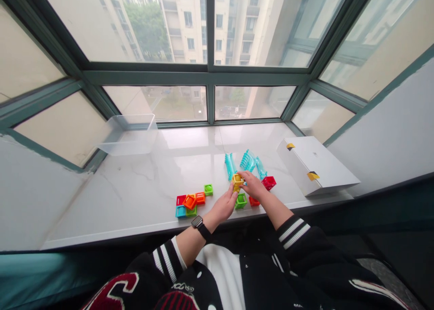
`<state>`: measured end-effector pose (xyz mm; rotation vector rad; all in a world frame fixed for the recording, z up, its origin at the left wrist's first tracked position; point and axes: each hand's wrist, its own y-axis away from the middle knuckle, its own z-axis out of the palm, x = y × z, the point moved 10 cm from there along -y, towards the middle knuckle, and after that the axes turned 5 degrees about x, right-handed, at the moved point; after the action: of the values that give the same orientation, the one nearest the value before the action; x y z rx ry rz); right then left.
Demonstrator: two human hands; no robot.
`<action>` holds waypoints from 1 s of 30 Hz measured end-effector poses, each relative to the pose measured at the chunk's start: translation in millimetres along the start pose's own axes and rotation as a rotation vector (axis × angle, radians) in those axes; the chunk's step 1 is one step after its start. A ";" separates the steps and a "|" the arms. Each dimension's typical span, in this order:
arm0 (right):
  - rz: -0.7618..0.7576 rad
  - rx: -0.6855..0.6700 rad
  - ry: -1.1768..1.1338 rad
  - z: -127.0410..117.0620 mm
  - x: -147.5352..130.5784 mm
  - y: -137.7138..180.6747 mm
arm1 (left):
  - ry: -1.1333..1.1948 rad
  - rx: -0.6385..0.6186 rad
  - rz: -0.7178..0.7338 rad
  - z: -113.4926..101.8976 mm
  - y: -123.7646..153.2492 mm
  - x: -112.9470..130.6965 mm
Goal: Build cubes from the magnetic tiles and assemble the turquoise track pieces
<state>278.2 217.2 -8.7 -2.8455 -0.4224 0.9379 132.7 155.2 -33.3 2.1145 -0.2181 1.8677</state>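
Observation:
Both hands meet on a yellow toy block just above the white sill. My left hand closes on its near left side, while my right hand grips it from the right. Right below them sits a green block, with an orange-red block partly hidden by my right forearm. A red block lies beyond that forearm. Behind the hands are clear turquoise track pieces: a straight-looking one, a curved one and another narrow one.
Left of my hands is a cluster of several coloured blocks, with a small green block at its corner. A clear plastic bin stands at the back left. To the right lies a white box with yellow tabs. Windows border the sill.

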 end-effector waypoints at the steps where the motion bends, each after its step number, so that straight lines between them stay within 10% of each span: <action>1: 0.007 0.001 -0.001 0.5 0.8 -0.4 | -0.023 -0.005 0.015 0.7 1.2 4.3; 30: -0.079 -0.149 0.078 8.2 -8.0 -18.4 | -0.200 0.015 0.049 0.4 7.7 5.9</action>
<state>263.0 232.5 -7.2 -2.9608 -0.6162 0.8107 131.5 148.4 -26.6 2.3259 -0.3044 1.6876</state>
